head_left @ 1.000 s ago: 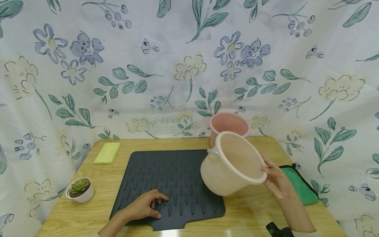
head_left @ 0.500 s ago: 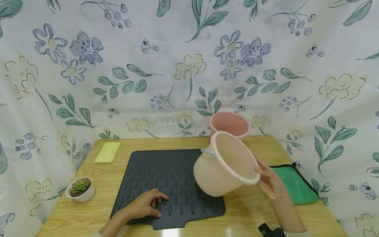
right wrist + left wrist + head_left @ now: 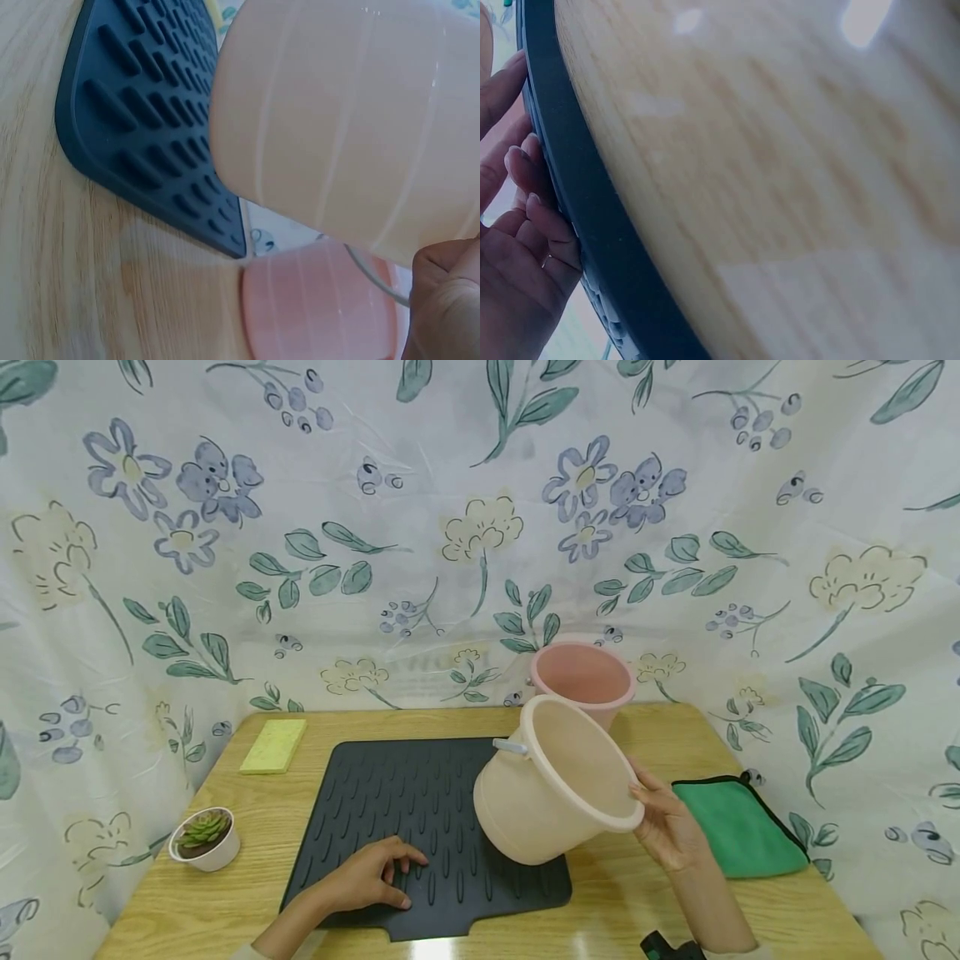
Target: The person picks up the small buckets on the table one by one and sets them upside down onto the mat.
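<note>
Fingers (image 3: pixel 405 854) of the left hand (image 3: pixel 360 883) are left relaxed and lightly bent, and are rested on the dark ribbed mat (image 3: pixel 397 810) toward its front edge, with the thumb spread from the others. At the lower right, a black object (image 3: pixel 670 947) is seen beside the right forearm, partly cut off at the bottom of the head view.

A little farther on, the rim of the cream bucket (image 3: pixel 517 814) is gripped at its right side by the right hand (image 3: pixel 672 835), whose fingers are curled at the edge. The bucket is held tilted over the right part of the mat, its mouth turned upward and to the right; whether the mat is touched by its base cannot be told. A pale grey handle piece (image 3: pixel 510 746) is fixed at the left of the rim.

Left of the mat, a small succulent (image 3: pixel 202 829) in a white pot (image 3: pixel 213 857) is set on the wooden table (image 3: pixel 146 914). Right of the mat, a green cloth (image 3: pixel 738 831) with black edging is laid near the table's edge. Farther back, a yellow sponge (image 3: pixel 273 747) is placed flat near the far left corner. Behind the cream bucket, a pink bucket (image 3: pixel 585 673) is stood upright, partly hidden. Farthest off, a flower-printed curtain (image 3: pixel 420 610) is hung.
</note>
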`<action>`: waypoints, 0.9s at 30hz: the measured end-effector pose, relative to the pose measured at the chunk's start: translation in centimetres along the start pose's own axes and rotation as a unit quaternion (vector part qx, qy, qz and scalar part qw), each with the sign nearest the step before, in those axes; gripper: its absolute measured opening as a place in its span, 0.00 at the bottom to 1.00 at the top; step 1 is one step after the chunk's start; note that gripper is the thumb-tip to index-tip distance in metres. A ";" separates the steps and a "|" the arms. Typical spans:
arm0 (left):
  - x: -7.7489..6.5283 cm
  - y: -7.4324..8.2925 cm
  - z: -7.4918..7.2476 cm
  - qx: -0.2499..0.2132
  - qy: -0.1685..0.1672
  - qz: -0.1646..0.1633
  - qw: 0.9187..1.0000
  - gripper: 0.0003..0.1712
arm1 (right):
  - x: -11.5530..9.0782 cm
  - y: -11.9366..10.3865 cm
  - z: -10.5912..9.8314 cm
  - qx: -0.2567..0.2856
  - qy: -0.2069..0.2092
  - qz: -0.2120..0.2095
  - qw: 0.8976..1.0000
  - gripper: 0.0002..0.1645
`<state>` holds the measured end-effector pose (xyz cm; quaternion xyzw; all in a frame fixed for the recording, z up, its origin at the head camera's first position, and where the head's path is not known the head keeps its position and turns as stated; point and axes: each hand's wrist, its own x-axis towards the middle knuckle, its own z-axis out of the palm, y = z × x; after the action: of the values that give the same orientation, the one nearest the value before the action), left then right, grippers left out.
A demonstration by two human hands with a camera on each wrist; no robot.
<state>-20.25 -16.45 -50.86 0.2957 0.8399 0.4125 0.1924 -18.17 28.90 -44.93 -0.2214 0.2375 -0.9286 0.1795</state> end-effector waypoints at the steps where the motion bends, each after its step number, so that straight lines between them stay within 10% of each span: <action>1: 0.0 0.0 0.0 0.001 0.000 0.000 1.000 0.29 | 0.0 0.1 0.1 0.000 0.003 0.001 1.000 0.36; 27: 0.1 -0.1 0.0 0.018 0.008 0.001 1.000 0.30 | 1.7 3.1 0.8 0.031 -0.006 -0.027 0.999 0.34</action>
<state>-20.34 -16.38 -50.94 0.2968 0.8483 0.4000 0.1800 -18.51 25.27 -45.40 -0.2281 0.2017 -0.9386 0.1622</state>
